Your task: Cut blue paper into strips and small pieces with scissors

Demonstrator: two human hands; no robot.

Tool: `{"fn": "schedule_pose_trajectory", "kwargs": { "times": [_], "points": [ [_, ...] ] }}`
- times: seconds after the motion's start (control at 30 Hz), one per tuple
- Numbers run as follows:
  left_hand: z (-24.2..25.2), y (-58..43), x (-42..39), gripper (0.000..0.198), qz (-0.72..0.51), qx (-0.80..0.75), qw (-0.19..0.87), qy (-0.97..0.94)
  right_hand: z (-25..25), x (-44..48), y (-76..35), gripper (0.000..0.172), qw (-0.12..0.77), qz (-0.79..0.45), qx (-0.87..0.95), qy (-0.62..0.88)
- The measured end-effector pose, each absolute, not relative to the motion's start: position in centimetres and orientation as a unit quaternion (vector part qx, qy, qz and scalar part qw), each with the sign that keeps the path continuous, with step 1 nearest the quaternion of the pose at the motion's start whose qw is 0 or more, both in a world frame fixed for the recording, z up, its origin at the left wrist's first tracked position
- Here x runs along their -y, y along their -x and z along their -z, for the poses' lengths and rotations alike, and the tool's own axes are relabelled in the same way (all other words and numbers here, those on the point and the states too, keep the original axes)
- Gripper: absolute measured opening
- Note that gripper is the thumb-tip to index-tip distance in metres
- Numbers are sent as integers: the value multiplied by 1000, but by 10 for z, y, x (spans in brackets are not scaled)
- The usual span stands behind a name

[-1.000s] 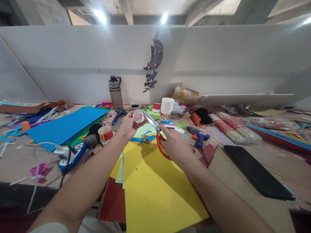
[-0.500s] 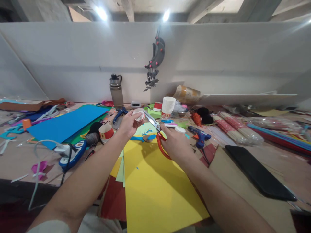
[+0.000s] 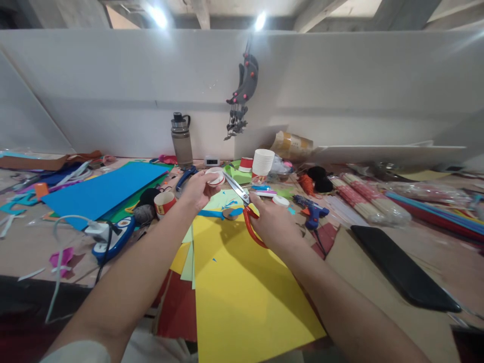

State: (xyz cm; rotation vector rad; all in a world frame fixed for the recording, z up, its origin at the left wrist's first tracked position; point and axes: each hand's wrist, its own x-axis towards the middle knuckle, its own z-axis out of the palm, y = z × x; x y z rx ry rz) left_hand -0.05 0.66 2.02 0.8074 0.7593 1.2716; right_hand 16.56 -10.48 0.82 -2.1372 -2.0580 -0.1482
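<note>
My left hand point(image 3: 200, 190) is closed around a small round white piece with a red edge, which looks like the bottom of a paper cup point(image 3: 215, 177). Red-handled scissors point(image 3: 249, 219) are gripped in my right hand point(image 3: 273, 218). Their metal blades point up and left, with the tips close beside the cup piece; whether they touch it I cannot tell. Below both hands lies a large yellow sheet point(image 3: 249, 292), with blue paper scraps point(image 3: 212, 214) at its far edge. A white round piece point(image 3: 280, 201) sits just beyond my right hand.
Blue card point(image 3: 109, 191), a power strip point(image 3: 115, 239) and a red-and-white paper cup point(image 3: 165, 203) lie left. Stacked paper cups point(image 3: 263, 162) and a bottle point(image 3: 182, 141) stand behind. Rightward are a blue glue gun point(image 3: 314, 214), a black phone-like slab point(image 3: 401, 267) and bundled sticks point(image 3: 374, 199).
My left hand and the cup piece have shifted slightly left and turned a little. My right hand and the scissors stay almost in place.
</note>
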Motion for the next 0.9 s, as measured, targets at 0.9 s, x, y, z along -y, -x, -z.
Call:
{"fn": "schedule_pose_trajectory", "kwargs": {
  "times": [0.9],
  "points": [
    [-20, 27, -24, 19, -530, -251, 727, -357, 0, 101, -173, 43, 278, -59, 724, 628]
  ]
}}
